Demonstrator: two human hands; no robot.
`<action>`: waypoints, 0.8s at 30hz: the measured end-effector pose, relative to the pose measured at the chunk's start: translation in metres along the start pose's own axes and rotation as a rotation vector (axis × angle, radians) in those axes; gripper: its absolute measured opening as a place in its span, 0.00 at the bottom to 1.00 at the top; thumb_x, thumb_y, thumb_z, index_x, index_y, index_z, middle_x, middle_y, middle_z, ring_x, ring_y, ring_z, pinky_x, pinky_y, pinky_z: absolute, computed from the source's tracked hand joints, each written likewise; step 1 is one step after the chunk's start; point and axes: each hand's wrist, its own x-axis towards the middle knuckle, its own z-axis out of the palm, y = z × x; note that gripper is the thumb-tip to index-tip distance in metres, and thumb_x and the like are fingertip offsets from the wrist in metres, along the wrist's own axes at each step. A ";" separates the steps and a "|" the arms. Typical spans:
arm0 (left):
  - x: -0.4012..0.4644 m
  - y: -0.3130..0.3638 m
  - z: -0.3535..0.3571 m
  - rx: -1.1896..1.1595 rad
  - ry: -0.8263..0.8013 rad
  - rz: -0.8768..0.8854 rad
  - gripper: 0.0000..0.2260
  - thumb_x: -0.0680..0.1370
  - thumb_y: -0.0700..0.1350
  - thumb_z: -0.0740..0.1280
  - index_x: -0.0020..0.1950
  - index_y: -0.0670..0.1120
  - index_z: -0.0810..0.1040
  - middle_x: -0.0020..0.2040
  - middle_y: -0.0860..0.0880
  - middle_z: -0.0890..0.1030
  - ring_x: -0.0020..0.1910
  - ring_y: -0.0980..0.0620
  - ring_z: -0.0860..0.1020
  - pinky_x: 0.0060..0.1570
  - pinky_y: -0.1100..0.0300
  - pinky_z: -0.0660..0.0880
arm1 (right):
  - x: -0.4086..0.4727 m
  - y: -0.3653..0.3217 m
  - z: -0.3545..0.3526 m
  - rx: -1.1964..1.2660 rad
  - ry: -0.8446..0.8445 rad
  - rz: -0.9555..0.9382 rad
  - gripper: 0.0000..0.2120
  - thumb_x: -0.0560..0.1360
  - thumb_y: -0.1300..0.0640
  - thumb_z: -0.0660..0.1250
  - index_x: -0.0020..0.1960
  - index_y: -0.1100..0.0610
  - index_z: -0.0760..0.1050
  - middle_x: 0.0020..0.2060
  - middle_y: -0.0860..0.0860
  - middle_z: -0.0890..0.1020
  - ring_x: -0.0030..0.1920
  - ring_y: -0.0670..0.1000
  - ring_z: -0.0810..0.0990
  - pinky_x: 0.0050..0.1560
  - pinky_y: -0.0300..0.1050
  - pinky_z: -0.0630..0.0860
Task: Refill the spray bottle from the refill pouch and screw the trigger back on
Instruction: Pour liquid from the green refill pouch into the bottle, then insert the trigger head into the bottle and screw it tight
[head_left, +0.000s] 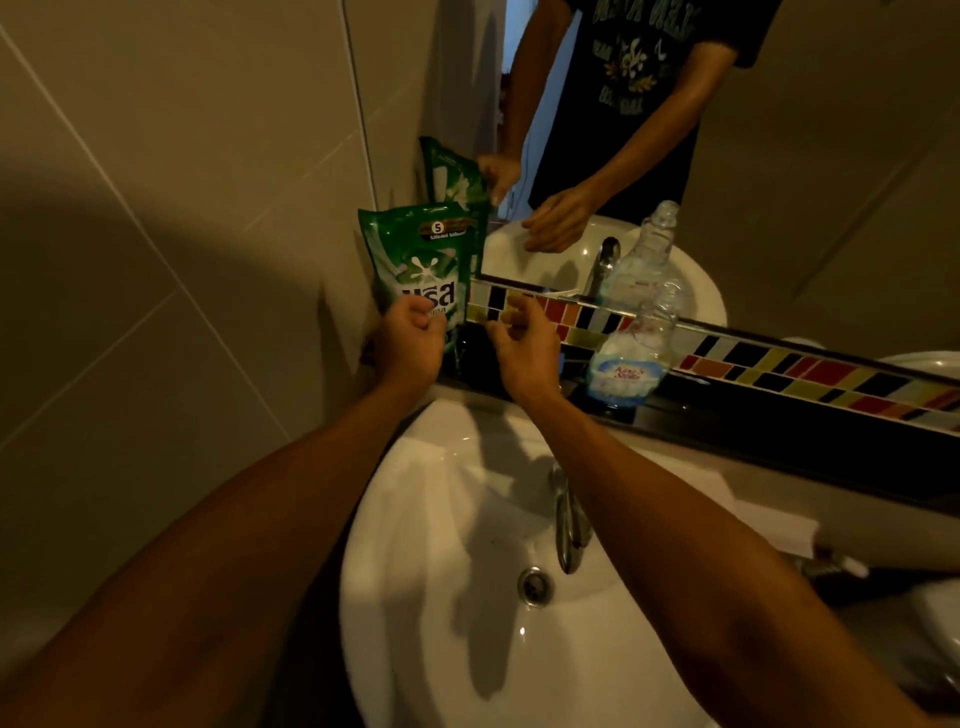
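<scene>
A green refill pouch stands upright on the dark ledge behind the sink, in the corner against the wall. My left hand grips its lower front. My right hand hovers just right of the pouch with fingers curled and apart, holding nothing. A clear spray bottle with a blue and white label stands on the ledge to the right, neck uncovered, no trigger on it. The trigger is not in view.
A white basin with a chrome tap and drain lies below my arms. A coloured tile strip and a mirror back the ledge. White paper lies at the basin's right.
</scene>
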 end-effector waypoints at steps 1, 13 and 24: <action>-0.008 0.000 0.006 -0.019 -0.062 -0.003 0.06 0.76 0.39 0.70 0.52 0.44 0.78 0.41 0.49 0.79 0.38 0.54 0.77 0.41 0.60 0.75 | -0.009 0.005 -0.007 -0.012 0.012 0.000 0.20 0.81 0.59 0.71 0.72 0.55 0.73 0.52 0.45 0.79 0.46 0.37 0.78 0.42 0.30 0.77; -0.053 -0.001 0.069 0.118 -0.380 0.047 0.16 0.75 0.41 0.71 0.63 0.44 0.77 0.58 0.45 0.80 0.53 0.49 0.80 0.49 0.60 0.74 | -0.072 0.053 -0.114 -0.016 0.202 0.121 0.20 0.81 0.58 0.71 0.72 0.54 0.73 0.60 0.50 0.81 0.52 0.42 0.80 0.52 0.37 0.79; -0.043 -0.006 0.115 0.284 -0.424 -0.088 0.29 0.76 0.50 0.71 0.73 0.40 0.68 0.69 0.39 0.74 0.66 0.40 0.74 0.63 0.50 0.71 | -0.039 0.061 -0.179 -0.042 0.191 0.102 0.37 0.76 0.61 0.77 0.79 0.54 0.64 0.75 0.55 0.71 0.72 0.54 0.74 0.65 0.48 0.80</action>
